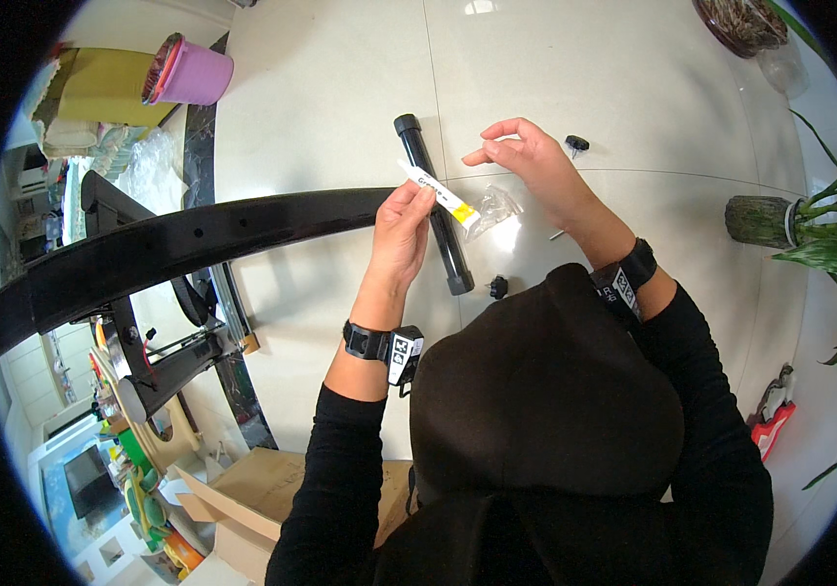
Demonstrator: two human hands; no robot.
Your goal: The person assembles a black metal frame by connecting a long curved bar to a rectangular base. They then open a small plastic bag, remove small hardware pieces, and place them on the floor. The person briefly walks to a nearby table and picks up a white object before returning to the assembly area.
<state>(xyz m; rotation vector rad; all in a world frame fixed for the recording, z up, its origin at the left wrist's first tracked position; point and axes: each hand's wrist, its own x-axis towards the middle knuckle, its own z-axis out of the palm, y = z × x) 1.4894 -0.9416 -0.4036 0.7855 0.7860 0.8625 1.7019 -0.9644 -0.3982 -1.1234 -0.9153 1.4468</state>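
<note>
Left hand (401, 227) raised over the pale tiled floor (340, 98), fingers closed around the lower end of a small white and yellow tube (441, 195), pinching it between thumb and fingertips. Tube tilted, running up-left to down-right, its yellow end pointing toward a crumpled clear plastic bag (494, 207) lying on the floor just beside it. Right hand (526, 156) hovering above and to the right of the tube, loosely open, holding nothing, thumb and forefinger drawn near each other (whether anything tiny sits between them cannot be told). Both wrists banded with black straps carrying small white tags.

Directly beneath the tube, lying flat on the floor: a black cylindrical bar (433, 205) with capped ends, running away from the body. Near its closer end, a small black knob (498, 287); a second small black knob (576, 145) further off, to the right of the right hand. Crossing the left half of the view, a long curved black metal beam (194, 244), joined to a black frame (160, 361) at the left.

Further out: a pink bucket (189, 73) at upper left, a potted green plant (809, 230) at right, an opened cardboard box (243, 498) by the lower edge.
</note>
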